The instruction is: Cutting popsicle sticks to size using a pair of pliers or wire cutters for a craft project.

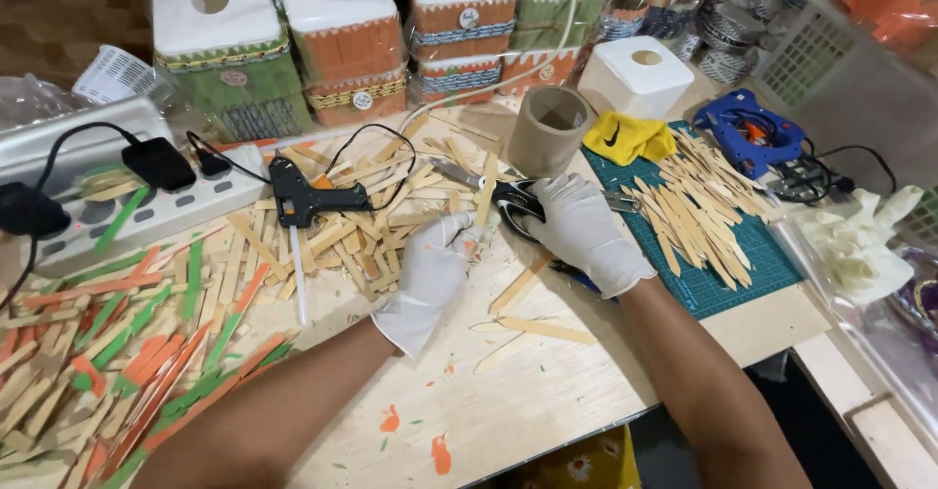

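Observation:
My left hand [430, 272], in a white glove, pinches a plain wooden craft stick [486, 188] and holds it upright. My right hand [586, 230], also gloved, grips black-handled scissors [515, 201] right beside the stick, blades toward it. A pile of plain wooden sticks [366, 215] lies under and behind my left hand. Cut, pointed sticks [699, 206] are heaped on a green cutting mat [728, 274] to the right.
A black glue gun [303, 194] lies on the stick pile and a blue one [747, 137] at the back right. A power strip [117, 211], green and orange painted sticks [127, 352], a cardboard tube [547, 129], a yellow cloth [628, 137] and decorated boxes [342, 44] surround the wooden table [508, 401].

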